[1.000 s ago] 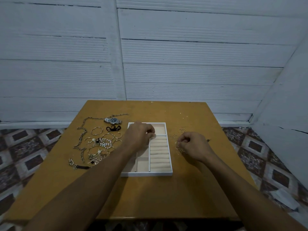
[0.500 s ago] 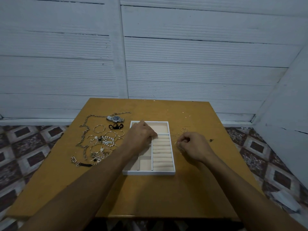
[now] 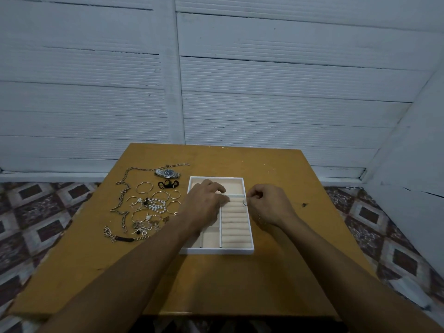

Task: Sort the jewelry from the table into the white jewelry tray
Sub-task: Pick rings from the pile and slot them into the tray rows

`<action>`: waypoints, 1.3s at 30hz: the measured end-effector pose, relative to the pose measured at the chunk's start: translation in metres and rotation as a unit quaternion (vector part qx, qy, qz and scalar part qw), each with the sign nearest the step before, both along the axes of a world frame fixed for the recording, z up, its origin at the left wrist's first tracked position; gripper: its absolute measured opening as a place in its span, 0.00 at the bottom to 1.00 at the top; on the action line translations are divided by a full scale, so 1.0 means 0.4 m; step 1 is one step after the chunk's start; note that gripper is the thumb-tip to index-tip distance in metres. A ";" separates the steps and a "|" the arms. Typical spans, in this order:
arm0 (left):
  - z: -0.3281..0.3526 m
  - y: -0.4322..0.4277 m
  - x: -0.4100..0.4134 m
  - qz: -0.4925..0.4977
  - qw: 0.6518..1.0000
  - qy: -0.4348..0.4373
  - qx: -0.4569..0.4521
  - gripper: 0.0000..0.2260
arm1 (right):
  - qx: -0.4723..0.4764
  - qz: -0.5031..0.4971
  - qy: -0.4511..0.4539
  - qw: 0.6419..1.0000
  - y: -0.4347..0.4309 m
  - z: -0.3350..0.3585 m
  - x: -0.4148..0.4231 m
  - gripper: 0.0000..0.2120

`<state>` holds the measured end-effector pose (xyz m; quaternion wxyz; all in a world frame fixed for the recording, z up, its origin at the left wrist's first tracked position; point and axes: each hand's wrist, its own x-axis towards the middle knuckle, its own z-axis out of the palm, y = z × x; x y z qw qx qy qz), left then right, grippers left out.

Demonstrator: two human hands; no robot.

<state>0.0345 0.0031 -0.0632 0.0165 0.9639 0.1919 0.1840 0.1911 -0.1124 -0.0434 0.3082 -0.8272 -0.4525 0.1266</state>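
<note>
Ochre-brown wood forms the square table [image 3: 240, 284], on which everything is carried. The white rectangular jewelry tray with cream padded lining [image 3: 216, 250] is set near the table's middle, within reach of both arms, so pieces can be fed in from either side. The unsorted heap of silver chains, hoops and pearl strands [image 3: 146, 207] is spread toward the left edge, with a steel wristwatch [image 3: 167, 173] at its far end; most of the sorting is judged undone.

The left hand [image 3: 204, 205] is laid over the tray's left compartments, fingers curled down against the divider, probably steadying the tray or parting the rolls; whether anything is gripped cannot be told. The right hand [image 3: 269, 205] is held at the tray's right rim, fingers pinched shut on a thin wire ring [image 3: 245, 202], poised over the ring rolls [image 3: 234, 219], apparently for slotting.

The compartments under the left hand are hidden. More small rings beside the right wrist are barely distinguishable.
</note>
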 end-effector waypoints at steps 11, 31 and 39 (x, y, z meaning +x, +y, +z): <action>-0.008 0.017 -0.047 0.005 0.993 -0.100 -0.058 0.13 | -0.016 0.021 -0.116 0.993 0.066 -0.023 -0.028 0.06; -0.016 0.010 -0.085 0.065 0.989 -0.079 -0.109 0.13 | 0.023 0.092 -0.259 0.961 0.049 -0.071 -0.029 0.11; -0.016 0.009 -0.087 0.076 0.990 -0.076 -0.097 0.14 | 0.015 0.103 -0.273 0.956 0.040 -0.077 -0.029 0.13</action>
